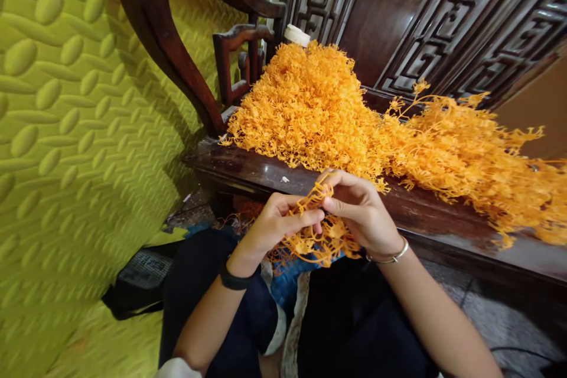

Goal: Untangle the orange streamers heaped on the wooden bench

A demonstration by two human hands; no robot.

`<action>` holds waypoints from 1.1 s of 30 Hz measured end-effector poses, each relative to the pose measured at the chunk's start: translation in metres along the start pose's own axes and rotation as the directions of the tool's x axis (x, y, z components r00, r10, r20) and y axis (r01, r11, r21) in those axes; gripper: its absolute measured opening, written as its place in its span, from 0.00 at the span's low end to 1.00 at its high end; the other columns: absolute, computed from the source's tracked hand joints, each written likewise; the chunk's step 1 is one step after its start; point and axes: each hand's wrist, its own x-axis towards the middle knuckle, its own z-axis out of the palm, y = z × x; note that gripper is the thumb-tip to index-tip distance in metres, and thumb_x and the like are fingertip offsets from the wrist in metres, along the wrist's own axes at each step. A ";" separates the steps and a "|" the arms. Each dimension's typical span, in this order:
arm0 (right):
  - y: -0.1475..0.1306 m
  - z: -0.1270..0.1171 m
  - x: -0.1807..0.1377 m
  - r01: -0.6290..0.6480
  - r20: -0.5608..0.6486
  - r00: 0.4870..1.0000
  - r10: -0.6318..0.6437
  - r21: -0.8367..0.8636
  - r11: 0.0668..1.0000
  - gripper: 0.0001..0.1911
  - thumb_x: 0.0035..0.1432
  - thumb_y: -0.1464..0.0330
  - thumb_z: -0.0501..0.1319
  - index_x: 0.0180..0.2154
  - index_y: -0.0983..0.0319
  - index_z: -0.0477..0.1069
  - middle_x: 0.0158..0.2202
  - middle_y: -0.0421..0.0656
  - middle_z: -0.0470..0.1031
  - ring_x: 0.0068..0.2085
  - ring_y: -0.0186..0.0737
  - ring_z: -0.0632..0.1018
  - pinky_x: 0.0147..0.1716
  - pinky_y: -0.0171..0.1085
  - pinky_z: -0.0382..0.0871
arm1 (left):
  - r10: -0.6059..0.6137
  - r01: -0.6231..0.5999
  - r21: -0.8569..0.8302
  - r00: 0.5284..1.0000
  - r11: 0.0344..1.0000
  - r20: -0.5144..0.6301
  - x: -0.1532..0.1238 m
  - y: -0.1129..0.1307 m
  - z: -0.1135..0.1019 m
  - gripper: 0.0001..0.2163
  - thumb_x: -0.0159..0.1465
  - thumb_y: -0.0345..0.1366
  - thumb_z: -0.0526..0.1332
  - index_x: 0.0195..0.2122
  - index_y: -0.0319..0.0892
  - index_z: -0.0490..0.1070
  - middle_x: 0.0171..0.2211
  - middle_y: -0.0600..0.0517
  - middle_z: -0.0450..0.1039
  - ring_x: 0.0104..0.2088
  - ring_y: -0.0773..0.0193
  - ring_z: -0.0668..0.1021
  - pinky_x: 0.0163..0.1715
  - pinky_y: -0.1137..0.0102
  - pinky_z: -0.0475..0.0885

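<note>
Above my lap, both hands meet on a small orange plastic sprig with thin curled stems. My left hand pinches its lower end between thumb and fingers. On the other side, my right hand grips the upper end with thumb and forefinger. More orange plastic sprigs hang below and behind my hands, partly covered by them. A large heap of orange plastic sprigs lies just beyond on the dark wooden bench. Farther right, a second heap of longer orange sprigs spreads over the seat.
The wooden bench has a curved armrest and a carved back. A yellow-green padded wall stands at the left. A black bag rests low beside my leg. Something white pokes up behind the heap.
</note>
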 end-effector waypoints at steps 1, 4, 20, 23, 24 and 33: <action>0.001 0.003 -0.001 -0.063 -0.013 0.998 0.065 0.117 0.991 0.08 0.49 0.66 0.66 0.27 0.61 0.68 0.28 0.39 0.66 0.28 0.33 0.69 0.29 0.35 0.66 | -0.003 0.003 -0.044 1.000 0.999 0.006 0.000 -0.001 0.002 0.15 0.55 0.43 0.62 0.19 0.37 0.72 0.11 0.58 0.57 0.13 0.77 0.55 0.15 0.75 0.48; 0.005 0.013 -0.003 -0.209 -0.008 0.974 0.228 0.362 0.908 0.10 0.47 0.64 0.64 0.26 0.61 0.64 0.25 0.39 0.63 0.25 0.33 0.67 0.25 0.35 0.66 | -0.020 0.020 -0.148 1.000 0.989 -0.001 0.001 -0.007 0.006 0.16 0.53 0.44 0.62 0.15 0.38 0.70 0.08 0.60 0.48 0.11 0.77 0.50 0.14 0.74 0.44; 0.015 0.033 -0.009 -0.267 0.040 0.957 0.287 0.511 0.817 0.06 0.47 0.65 0.59 0.26 0.60 0.64 0.26 0.41 0.61 0.26 0.36 0.65 0.31 0.40 0.68 | -0.105 0.053 -0.382 0.988 0.923 -0.115 -0.007 -0.024 0.000 0.08 0.42 0.34 0.60 0.11 0.39 0.64 0.07 0.58 0.54 0.10 0.77 0.50 0.13 0.74 0.43; 0.016 0.033 -0.008 -0.261 0.058 0.960 0.273 0.535 0.803 0.07 0.47 0.65 0.60 0.26 0.60 0.63 0.26 0.41 0.61 0.26 0.36 0.64 0.29 0.39 0.66 | -0.094 0.022 -0.458 0.986 0.888 -0.134 -0.004 -0.031 -0.002 0.08 0.40 0.34 0.60 0.10 0.40 0.61 0.06 0.59 0.50 0.10 0.77 0.51 0.13 0.74 0.45; 0.017 0.032 -0.007 -0.237 0.040 0.965 0.258 0.546 0.803 0.09 0.47 0.64 0.60 0.25 0.59 0.61 0.25 0.40 0.59 0.26 0.36 0.63 0.29 0.38 0.65 | -0.083 0.014 -0.480 0.989 0.877 -0.122 -0.002 -0.033 -0.003 0.11 0.39 0.36 0.60 0.08 0.41 0.58 0.05 0.59 0.48 0.10 0.76 0.52 0.12 0.74 0.46; 0.006 0.006 0.009 -0.006 -0.163 0.986 0.029 0.137 0.991 0.07 0.52 0.63 0.58 0.33 0.57 0.62 0.27 0.38 0.60 0.28 0.35 0.66 0.32 0.39 0.66 | -0.037 -0.052 -0.471 0.983 0.881 -0.178 0.002 -0.016 0.001 0.16 0.44 0.41 0.62 0.07 0.41 0.58 0.07 0.58 0.51 0.09 0.75 0.54 0.12 0.74 0.50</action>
